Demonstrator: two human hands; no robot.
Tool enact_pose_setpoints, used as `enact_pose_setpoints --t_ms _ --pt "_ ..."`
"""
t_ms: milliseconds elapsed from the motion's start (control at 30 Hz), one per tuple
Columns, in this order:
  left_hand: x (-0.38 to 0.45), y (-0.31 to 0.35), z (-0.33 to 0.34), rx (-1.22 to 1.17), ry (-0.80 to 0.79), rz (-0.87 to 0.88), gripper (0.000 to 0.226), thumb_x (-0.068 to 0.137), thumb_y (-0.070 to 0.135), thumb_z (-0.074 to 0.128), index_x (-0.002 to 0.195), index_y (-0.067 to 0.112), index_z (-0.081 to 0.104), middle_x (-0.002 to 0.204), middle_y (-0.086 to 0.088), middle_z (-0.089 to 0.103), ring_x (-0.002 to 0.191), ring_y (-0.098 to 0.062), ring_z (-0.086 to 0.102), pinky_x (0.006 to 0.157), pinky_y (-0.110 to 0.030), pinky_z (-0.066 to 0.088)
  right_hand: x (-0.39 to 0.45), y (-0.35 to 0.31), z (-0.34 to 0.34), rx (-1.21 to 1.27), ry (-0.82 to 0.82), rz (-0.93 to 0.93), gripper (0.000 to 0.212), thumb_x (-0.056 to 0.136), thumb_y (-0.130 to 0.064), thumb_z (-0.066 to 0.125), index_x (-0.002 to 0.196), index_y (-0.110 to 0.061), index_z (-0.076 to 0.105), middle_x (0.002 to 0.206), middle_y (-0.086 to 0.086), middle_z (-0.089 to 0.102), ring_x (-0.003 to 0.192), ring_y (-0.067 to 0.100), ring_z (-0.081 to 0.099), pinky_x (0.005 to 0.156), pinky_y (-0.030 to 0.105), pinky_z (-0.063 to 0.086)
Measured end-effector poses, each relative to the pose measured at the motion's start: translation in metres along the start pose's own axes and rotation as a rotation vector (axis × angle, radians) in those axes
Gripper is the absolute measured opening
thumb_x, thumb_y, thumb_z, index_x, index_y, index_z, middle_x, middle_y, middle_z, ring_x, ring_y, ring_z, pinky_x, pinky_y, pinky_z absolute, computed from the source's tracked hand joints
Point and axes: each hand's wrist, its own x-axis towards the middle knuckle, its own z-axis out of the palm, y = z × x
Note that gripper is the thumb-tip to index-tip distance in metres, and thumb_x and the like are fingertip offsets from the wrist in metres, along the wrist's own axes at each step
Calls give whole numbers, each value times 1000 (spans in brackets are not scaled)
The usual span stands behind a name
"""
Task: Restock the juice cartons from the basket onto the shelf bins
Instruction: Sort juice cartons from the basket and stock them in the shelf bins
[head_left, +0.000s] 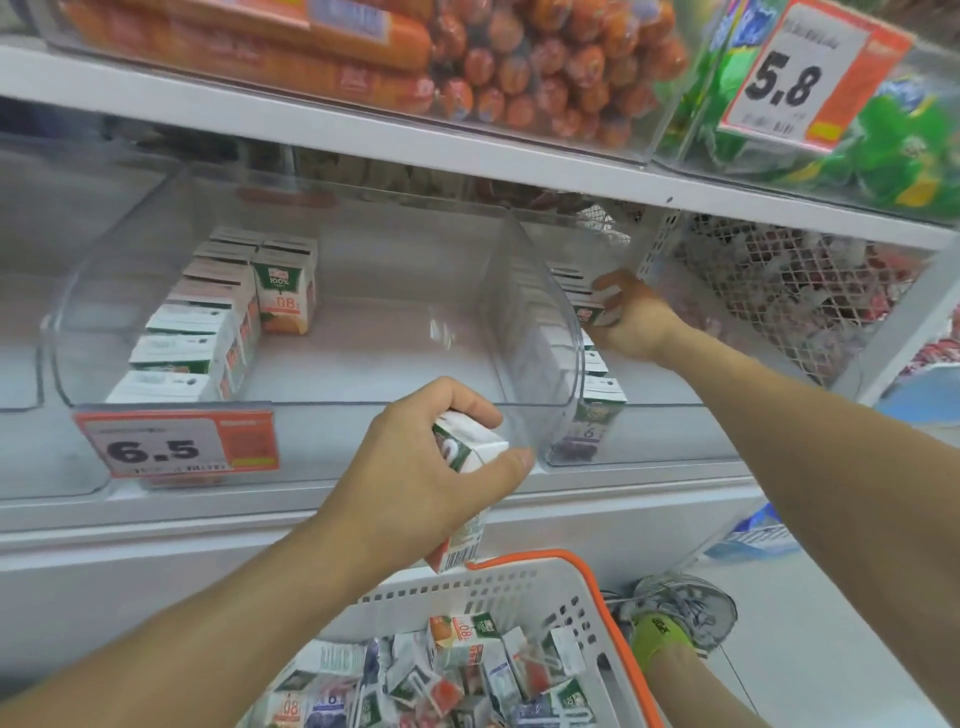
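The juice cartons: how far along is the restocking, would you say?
Partway. One row of cartons already stands in the left clear bin, which is mostly bare. The right hand sets a carton into the right bin; the left hand holds another carton. Many cartons remain in the basket.

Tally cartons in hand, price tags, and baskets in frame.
Small juice cartons held in hands: 2, left hand's, right hand's
Orange-edged price tags: 2, "6.5", "5.8"
White plastic basket with orange rim: 1
Total: 5
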Motion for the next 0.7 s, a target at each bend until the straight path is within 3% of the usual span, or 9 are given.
enact_pose_setpoints --t_ms 133,200,267,333,400,500,567,633,700 --pt "-8 -1 -3 5 -12 17 26 73 32 84 88 27 63 61 6 62 46 -10 51 40 -26 46 -52 -16 -25 51 173 -91 41 87 -18 74 123 -15 54 109 4 60 87 16 61 76 23 45" --pt "-14 3 -7 -1 -17 19 27 73 32 84 88 26 63 62 6 62 48 -10 53 42 -25 46 -98 -34 -34 86 286 -219 17 88 -16 72 101 -23 63 97 -4 66 79 3 61 76 19 48" --pt "-19 7 -11 -25 -29 -7 27 73 31 84 90 24 64 64 3 64 51 -13 58 43 -26 48 -154 -58 -33 203 257 -307 14 87 -11 72 87 -23 66 83 -7 69 73 5 65 71 14 50" --pt "-26 12 -16 -71 -49 -40 29 73 32 86 92 25 66 68 -6 66 58 -26 64 46 -34 52 -206 -79 -18 282 51 -388 14 86 -13 74 94 -23 66 83 -6 70 76 10 68 73 19 54" --pt "-33 15 -21 -112 -63 -57 31 69 38 86 92 29 68 74 -13 67 66 -41 66 55 -45 54 -240 -89 7 346 -249 -322 29 88 -27 73 114 -27 58 99 -9 66 88 10 68 80 24 56" --pt "-44 16 -29 -212 -58 -78 35 65 41 84 95 28 70 76 -9 67 62 -32 64 59 -43 53 -263 -100 50 689 -607 -23 44 95 -39 59 135 -28 45 124 1 60 103 14 68 90 37 57" --pt "-49 17 -34 -331 -32 -102 38 66 33 83 99 20 70 81 -13 69 65 -25 66 60 -36 53 -272 -110 76 1082 -791 96 43 101 -40 49 139 -22 49 133 11 59 112 31 66 94 49 54" --pt "-55 18 -39 -434 4 -125 43 67 28 81 104 12 67 83 -17 70 72 -26 68 67 -39 56 -279 -123 93 1392 -881 119 46 103 -36 46 138 -7 53 130 22 58 111 41 63 90 50 53" --pt "-60 17 -50 -438 27 -142 46 69 31 79 106 7 65 85 -16 72 80 -28 69 77 -43 56 -283 -137 104 1558 -842 72 46 98 -33 59 126 4 59 116 27 62 96 35 66 81 42 56"
